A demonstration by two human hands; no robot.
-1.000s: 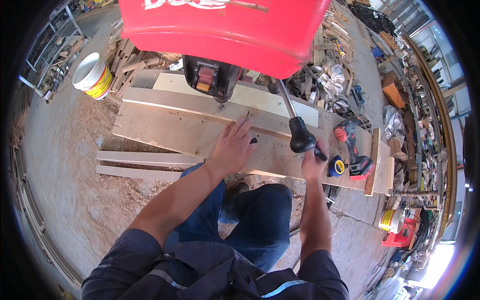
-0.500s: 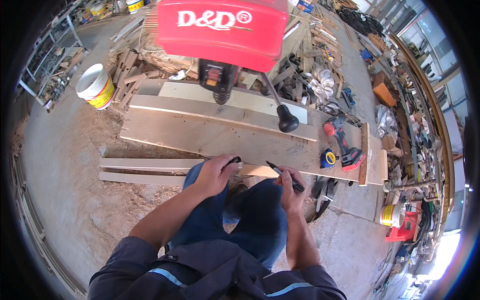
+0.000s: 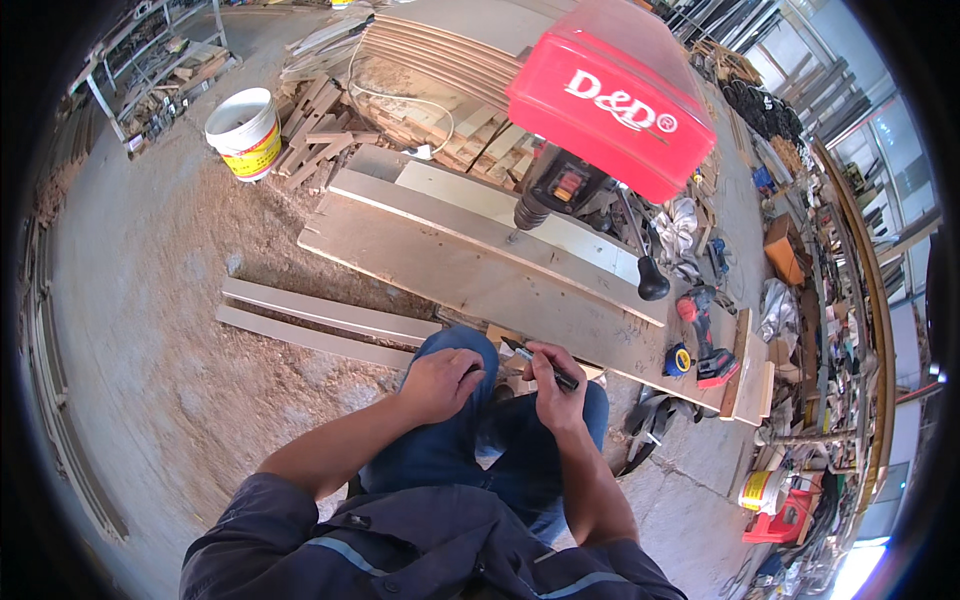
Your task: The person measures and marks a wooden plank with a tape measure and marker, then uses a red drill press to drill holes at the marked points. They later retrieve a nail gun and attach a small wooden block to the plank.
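The right hand (image 3: 560, 390) is gripping an uncapped marker (image 3: 522, 351) beside the bench's (image 3: 430, 255) near edge; a loosening grip could be risking ink on the jeans (image 3: 420, 450). The left hand (image 3: 441, 386) is resting curled, any held object undeterminable. Beyond the bench's far left corner, a white bucket (image 3: 245, 138) is standing, contents indiscernible.

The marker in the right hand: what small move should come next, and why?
Perhaps bring the left hand over to the marker and cap it. The right hand holds the marker with its dark tip out, pointing forward and left; the left hand is close by, with a small dark piece, possibly the cap, at its fingers.
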